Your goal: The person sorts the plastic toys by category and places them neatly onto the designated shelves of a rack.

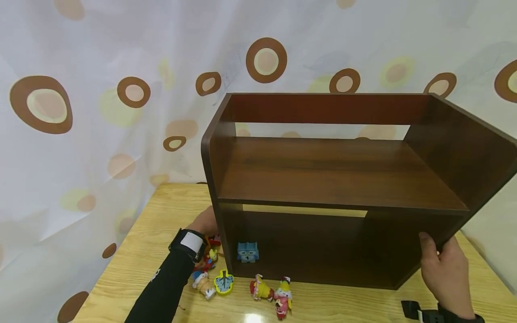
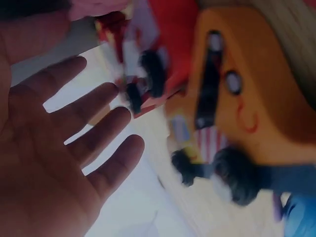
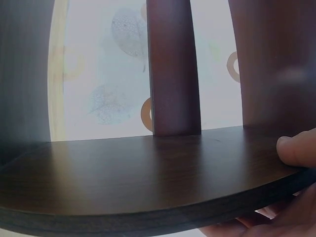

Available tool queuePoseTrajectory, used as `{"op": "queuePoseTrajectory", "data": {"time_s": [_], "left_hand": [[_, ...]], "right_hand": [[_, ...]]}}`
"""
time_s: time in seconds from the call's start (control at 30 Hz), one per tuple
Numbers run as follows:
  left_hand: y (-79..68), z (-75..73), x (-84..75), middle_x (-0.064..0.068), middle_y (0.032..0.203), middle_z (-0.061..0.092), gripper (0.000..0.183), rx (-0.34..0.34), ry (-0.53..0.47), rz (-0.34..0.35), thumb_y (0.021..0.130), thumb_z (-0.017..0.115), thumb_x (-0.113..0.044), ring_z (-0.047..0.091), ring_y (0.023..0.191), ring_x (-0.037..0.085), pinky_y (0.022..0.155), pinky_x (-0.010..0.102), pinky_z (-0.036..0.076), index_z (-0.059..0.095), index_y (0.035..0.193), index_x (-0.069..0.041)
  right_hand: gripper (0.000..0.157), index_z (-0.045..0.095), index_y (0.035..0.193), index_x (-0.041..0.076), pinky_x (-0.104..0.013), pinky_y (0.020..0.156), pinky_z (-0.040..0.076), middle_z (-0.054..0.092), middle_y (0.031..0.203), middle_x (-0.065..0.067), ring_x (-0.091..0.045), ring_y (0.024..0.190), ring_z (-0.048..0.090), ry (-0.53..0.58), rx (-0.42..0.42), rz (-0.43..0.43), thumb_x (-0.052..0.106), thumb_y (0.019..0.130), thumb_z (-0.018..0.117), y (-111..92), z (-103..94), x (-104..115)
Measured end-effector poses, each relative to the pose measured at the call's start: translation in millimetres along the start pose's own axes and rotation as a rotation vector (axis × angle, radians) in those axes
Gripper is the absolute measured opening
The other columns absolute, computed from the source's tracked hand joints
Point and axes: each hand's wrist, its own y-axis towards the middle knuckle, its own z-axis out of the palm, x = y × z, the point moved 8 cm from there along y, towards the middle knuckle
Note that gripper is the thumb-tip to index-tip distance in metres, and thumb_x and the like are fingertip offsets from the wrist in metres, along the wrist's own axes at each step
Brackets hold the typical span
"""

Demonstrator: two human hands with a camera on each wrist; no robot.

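Note:
A dark brown two-tier wooden shelf (image 1: pixel 323 172) stands on the table, its open front facing me. My right hand (image 1: pixel 447 271) grips the front edge of its right side panel, thumb (image 3: pixel 298 148) on the inner face and fingers underneath in the right wrist view. My left hand (image 1: pixel 205 221) is at the outside of the left panel, partly hidden by it in the head view. In the left wrist view, its fingers are straight and spread, near an orange toy car (image 2: pixel 252 94) and a red toy vehicle (image 2: pixel 173 44). A blue owl-like toy (image 1: pixel 247 252) sits at the lower tier's left end.
In front of the shelf on the wooden table (image 1: pixel 133 251) lie a yellow-rimmed toy (image 1: pixel 224 282), an ice-cream-cone-like figure (image 1: pixel 205 285), a yellow-and-red figure (image 1: pixel 261 288) and a pink figure (image 1: pixel 282 306). A patterned curtain (image 1: pixel 101 179) hangs behind.

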Motion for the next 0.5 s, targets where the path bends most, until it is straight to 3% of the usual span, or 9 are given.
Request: {"op": "queuePoseTrajectory", "data": {"time_s": [0.07,0.17,0.4,0.5], "left_hand": [[-2.2,2.2,4.0,0.008,0.107,0.069,0.026,0.003,-0.017,-0.049,0.089,0.068,-0.017,0.062,0.091,0.020,0.088,0.041,0.053,0.068,0.113,-0.009],[-4.3,0.6,4.0,0.010,0.120,0.066,0.035,-0.004,-0.007,-0.062,0.090,0.068,-0.020,0.061,0.099,0.024,0.096,0.047,0.050,0.063,0.122,-0.009],[-6.7,-2.8,-10.9,0.014,0.124,0.064,0.037,-0.009,-0.015,0.076,0.088,0.068,-0.012,0.059,0.109,0.027,0.105,0.051,0.044,0.061,0.123,-0.004],[-2.5,-0.3,-15.0,0.013,0.122,0.065,0.033,-0.012,-0.053,0.093,0.088,0.067,-0.009,0.059,0.108,0.026,0.106,0.050,0.043,0.062,0.121,-0.004]], "right_hand": [[0.049,0.031,0.146,-0.006,-0.070,0.095,0.037,0.043,0.139,-0.039,-0.058,0.127,0.043,-0.002,0.003,-0.004,0.022,0.107,0.034,-0.3,1.1,1.4],[0.048,0.032,0.145,-0.007,-0.069,0.094,0.037,0.043,0.138,-0.039,-0.058,0.126,0.043,0.004,0.001,-0.017,0.022,0.107,0.034,-0.3,1.5,3.5],[0.047,0.033,0.144,-0.008,-0.069,0.093,0.037,0.043,0.138,-0.038,-0.055,0.124,0.044,0.016,0.000,-0.023,0.021,0.106,0.033,3.3,0.5,4.5],[0.048,0.034,0.145,-0.006,-0.068,0.096,0.036,0.044,0.138,-0.038,-0.055,0.126,0.043,0.014,-0.006,-0.003,0.023,0.106,0.034,4.5,-2.7,0.4]]}}
